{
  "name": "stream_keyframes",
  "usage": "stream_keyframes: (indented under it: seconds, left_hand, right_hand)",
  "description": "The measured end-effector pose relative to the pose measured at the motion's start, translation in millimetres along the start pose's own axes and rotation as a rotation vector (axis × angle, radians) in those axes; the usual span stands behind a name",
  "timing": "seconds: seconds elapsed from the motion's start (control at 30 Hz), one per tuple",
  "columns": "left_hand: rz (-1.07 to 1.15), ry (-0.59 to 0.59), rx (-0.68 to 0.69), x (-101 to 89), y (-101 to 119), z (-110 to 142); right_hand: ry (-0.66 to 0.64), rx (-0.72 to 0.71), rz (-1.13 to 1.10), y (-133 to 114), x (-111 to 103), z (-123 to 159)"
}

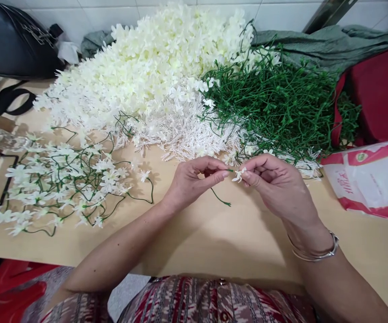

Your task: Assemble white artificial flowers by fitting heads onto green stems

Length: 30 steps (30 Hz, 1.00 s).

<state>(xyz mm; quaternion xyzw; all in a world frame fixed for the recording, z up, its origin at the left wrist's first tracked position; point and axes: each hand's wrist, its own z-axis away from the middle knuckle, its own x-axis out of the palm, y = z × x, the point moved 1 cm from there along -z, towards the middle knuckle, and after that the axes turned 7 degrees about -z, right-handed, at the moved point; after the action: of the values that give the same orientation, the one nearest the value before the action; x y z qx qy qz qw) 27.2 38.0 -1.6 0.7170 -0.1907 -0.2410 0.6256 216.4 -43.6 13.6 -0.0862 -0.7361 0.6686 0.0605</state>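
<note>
My left hand [202, 179] pinches a thin green artificial stem [221, 198] near its tip, and the loose end hangs below my fingers. Close against that tip, my right hand [275, 184] pinches a small white artificial flower [239, 174] between thumb and forefinger. The flower and the stem tip meet or nearly meet; exactly how they join is too small to tell. Behind my hands lies a mound of white and cream flower heads [167, 54], with thin white pieces [194, 130] along its front. A heap of green stems [275, 98] sits to its right.
Flowers on green stems [69, 179] lie spread on the table [194, 242] at the left. A black bag [15, 40] stands at the back left. On the right are a dark red bag [382, 89] and a pink-and-white packet [372, 177]. A red stool [12, 287] shows below.
</note>
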Motion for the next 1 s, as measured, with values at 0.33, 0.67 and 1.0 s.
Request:
stream_keyframes:
  seconds: [0.33, 0.67, 1.0]
  left_hand:
    - [-0.100, -0.009, 0.116, 0.4, 3.0, 1.5]
    - [-0.114, 0.004, 0.164, -2.6, 0.6, -0.1]
    - [-0.105, -0.002, 0.194, 0.4, 1.5, 0.3]
  right_hand:
    - [-0.043, 0.101, -0.078, 3.7, 0.1, -0.9]
    - [-0.019, 0.284, -0.229, 3.1, -6.4, -2.6]
    - [-0.079, 0.366, -0.330, -0.1, -0.1, -7.1]
